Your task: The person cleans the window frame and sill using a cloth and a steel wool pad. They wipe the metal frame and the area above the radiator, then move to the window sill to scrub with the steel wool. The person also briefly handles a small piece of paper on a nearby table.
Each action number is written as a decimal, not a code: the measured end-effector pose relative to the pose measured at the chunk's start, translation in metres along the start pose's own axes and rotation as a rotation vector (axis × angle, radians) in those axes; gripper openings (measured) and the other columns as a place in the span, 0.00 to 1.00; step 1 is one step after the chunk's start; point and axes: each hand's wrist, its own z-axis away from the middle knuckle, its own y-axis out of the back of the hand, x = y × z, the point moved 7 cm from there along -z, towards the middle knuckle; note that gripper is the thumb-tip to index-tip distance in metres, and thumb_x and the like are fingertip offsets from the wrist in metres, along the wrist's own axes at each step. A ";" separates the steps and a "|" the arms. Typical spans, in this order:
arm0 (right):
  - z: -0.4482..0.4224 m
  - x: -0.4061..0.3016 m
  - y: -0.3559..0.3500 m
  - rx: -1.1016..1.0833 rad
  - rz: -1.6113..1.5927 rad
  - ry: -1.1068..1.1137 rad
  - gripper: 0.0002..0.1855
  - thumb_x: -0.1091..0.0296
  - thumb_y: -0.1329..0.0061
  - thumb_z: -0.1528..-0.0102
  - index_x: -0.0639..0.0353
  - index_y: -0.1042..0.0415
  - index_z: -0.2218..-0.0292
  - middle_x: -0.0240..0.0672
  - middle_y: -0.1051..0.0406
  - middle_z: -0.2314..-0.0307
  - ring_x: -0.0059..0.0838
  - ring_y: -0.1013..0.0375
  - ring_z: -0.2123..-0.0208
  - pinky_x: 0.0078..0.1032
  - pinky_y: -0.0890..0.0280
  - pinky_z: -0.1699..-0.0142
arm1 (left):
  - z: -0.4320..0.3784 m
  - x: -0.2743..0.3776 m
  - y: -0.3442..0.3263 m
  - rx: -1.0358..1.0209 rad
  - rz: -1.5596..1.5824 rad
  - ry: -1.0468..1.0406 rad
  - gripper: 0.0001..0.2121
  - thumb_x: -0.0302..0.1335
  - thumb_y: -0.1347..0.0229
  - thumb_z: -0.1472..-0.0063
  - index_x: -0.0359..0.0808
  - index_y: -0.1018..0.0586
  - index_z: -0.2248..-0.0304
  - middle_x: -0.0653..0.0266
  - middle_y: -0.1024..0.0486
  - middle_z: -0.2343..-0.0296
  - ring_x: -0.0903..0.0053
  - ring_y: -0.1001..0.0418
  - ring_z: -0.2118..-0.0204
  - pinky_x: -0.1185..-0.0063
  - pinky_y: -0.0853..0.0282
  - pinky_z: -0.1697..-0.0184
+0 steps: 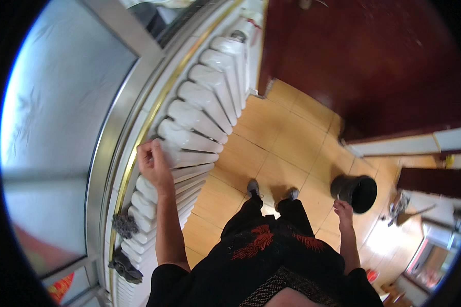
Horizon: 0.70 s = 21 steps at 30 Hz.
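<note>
My left hand [152,167] is over the top of a white column radiator [199,96], beside the gold-coloured strip [159,101] along the wall ledge. Its fingers are curled in, and I cannot tell whether anything small is inside them. Farther down the radiator top lies a grey scouring pad [125,225], with a crumpled dark cloth [126,267] below it. On my other side, my right hand [343,211] has loosely bent fingers close to a black bucket [340,186]. Whether it touches the bucket or its handle is unclear.
A metal-framed frosted window [73,115] rises left of the radiator. Beyond the tiled floor [276,142] stands a dark red wooden door or panel [361,65]. At the right, past the bucket, are a tool with a wooden handle [415,213] and other clutter.
</note>
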 end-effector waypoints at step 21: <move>-0.049 -0.444 -0.315 -0.333 0.716 1.095 0.22 0.72 0.46 0.46 0.60 0.28 0.49 0.39 0.35 0.43 0.42 0.36 0.41 0.33 0.40 0.38 | -0.001 0.035 -0.006 0.109 -0.356 -0.049 0.05 0.20 0.46 0.37 0.31 0.26 0.62 0.63 0.30 0.64 0.78 0.32 0.65 0.80 0.34 0.60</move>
